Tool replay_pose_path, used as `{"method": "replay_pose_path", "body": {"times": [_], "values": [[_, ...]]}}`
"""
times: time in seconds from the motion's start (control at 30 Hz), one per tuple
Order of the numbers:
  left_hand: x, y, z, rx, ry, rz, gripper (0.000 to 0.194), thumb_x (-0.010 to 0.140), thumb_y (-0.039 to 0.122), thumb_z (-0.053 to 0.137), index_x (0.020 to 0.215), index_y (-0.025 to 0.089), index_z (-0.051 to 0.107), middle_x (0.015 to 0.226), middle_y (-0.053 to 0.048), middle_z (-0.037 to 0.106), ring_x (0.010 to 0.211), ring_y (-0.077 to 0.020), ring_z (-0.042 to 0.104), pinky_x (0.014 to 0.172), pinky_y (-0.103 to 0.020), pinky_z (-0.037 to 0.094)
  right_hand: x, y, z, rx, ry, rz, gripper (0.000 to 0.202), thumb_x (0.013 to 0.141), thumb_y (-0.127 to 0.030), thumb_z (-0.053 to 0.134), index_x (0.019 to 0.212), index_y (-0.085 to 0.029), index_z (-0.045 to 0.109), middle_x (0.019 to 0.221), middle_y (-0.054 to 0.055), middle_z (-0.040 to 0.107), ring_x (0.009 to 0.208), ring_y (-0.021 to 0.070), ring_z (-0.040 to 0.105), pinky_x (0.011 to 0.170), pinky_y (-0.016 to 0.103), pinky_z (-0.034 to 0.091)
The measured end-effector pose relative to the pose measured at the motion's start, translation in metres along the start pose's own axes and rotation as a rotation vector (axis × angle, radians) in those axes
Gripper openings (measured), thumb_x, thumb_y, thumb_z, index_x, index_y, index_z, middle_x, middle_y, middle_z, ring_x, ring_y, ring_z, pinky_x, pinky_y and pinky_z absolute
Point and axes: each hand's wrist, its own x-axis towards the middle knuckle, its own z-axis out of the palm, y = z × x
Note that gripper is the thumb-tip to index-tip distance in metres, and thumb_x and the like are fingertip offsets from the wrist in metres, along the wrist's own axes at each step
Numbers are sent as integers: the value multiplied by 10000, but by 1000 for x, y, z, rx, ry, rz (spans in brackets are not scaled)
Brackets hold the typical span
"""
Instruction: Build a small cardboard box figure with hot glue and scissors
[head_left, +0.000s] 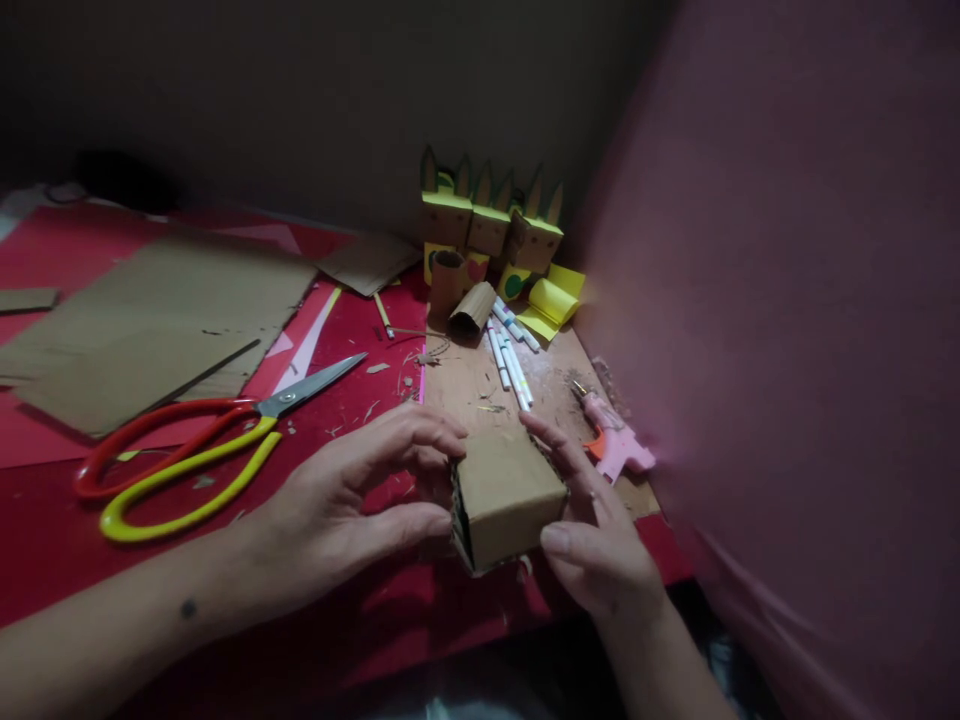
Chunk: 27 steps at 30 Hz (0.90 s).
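A small brown cardboard box [514, 485] is held between my two hands over the near edge of the work surface. My left hand [360, 500] grips its left side, thumb at the lower edge and fingers at the top. On the right side, the fingers and thumb of my right hand [592, 520] close on the box. A dark gap shows along the box's left edge. Just beyond it lie several white markers [510, 365] on a wooden board [454, 385]. A pink glue gun [615, 440] rests right of my right hand.
Large scissors [274, 405] with red and yellow handles lie left. Behind them is a flat cardboard sheet [172, 320] on red paper. At the back stand several cardboard figures [491, 225], with a cardboard tube [474, 310] and yellow paper [555, 300] before them. Pink cloth [787, 300] hangs right.
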Motion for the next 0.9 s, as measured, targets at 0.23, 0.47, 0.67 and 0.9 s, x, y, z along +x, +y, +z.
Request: {"method": "replay_pose_path", "body": {"times": [0.23,0.47,0.67,0.9], "values": [[6,10,0,-118,38,-113,284,886,190,727,1152,278,683,1153,-35,730,1078,-182,733,938,-266,625,-2,7,2,82,66,21,785,643,-370,937,1358,-275,626,1512,132,626,1434,388,560,1211,594,418],[5,6,2,-106,82,-57,168,912,253,727,1080,261,717,1195,-44,702,1094,-197,709,919,-266,614,-2,0,8,233,211,81,649,619,-337,950,1220,-217,736,1309,126,767,1305,364,670,1170,530,477],[-2,11,-2,129,27,9,77,948,257,681,1024,247,690,1178,-45,679,927,-160,717,746,-225,612,1,-8,10,409,225,49,526,727,-354,911,1213,-234,751,1083,82,837,1148,321,758,1111,500,539],[-9,12,1,437,-103,267,240,972,91,548,1116,266,628,1103,-21,709,961,-115,732,793,-136,592,6,-8,15,511,307,76,729,617,-468,988,1251,-218,728,1106,105,832,1253,354,700,1088,524,552]]}}
